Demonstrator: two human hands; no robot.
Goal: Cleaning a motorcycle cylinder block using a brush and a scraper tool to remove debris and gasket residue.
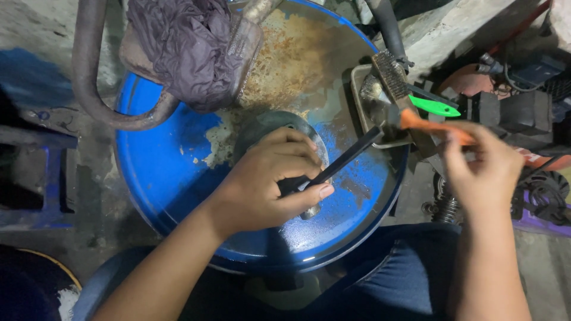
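On top of the blue steel drum [160, 172], rusted and worn toward twelve o'clock, the left hand [267, 184] grips a slim black-handled tool [348, 157] angled toward two o'clock, pressing it against a round grey metal part [267, 128] lying flat at the lid's centre, seemingly to steady it; at three o'clock the right hand [482, 166] pinches the orange handle of a brush [431, 126], lifted clear of the drum; a wire brush [389, 74] and a green-handled tool [437, 107] rest across a small metal tray [360, 89] at two o'clock; a dark rag [184, 47] is bunched at eleven; no labels are legible.
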